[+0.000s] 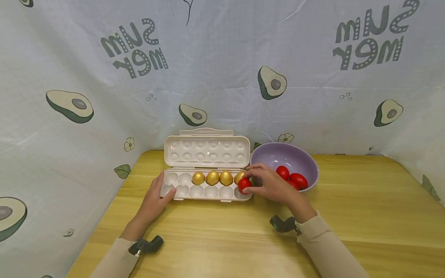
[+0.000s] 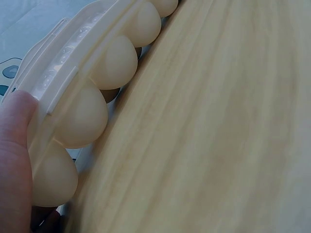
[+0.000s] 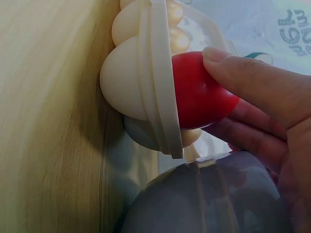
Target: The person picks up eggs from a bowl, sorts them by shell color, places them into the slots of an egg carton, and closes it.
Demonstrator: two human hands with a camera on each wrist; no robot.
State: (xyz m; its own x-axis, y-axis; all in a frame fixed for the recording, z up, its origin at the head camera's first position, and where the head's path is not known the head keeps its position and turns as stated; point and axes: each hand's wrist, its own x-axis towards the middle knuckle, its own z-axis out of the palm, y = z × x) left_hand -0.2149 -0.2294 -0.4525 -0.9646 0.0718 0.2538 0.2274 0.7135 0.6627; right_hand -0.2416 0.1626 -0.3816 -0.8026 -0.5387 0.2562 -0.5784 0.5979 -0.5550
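Observation:
An opened cream plastic egg carton (image 1: pixel 190 196) lies on the table with its lid (image 1: pixel 207 151) tilted back. Several gold eggs (image 1: pixel 212 178) fill the right part of its back row. My right hand (image 1: pixel 271 185) pinches a red egg (image 3: pixel 199 92) between thumb and fingers, at the rightmost cup of the front row. In the right wrist view the egg's lower part is hidden behind the carton's rim. At the carton's left end, my left hand (image 1: pixel 154 199) grips the edge, its thumb (image 2: pixel 19 116) over the rim in the left wrist view.
A purple bowl (image 1: pixel 311 164) holding several red eggs (image 1: pixel 282 172) stands right of the carton, close to my right hand. Wooden table (image 1: pixel 215 239) surface extends in front. A white printed cloth (image 1: pixel 222 77) hangs behind and at the sides.

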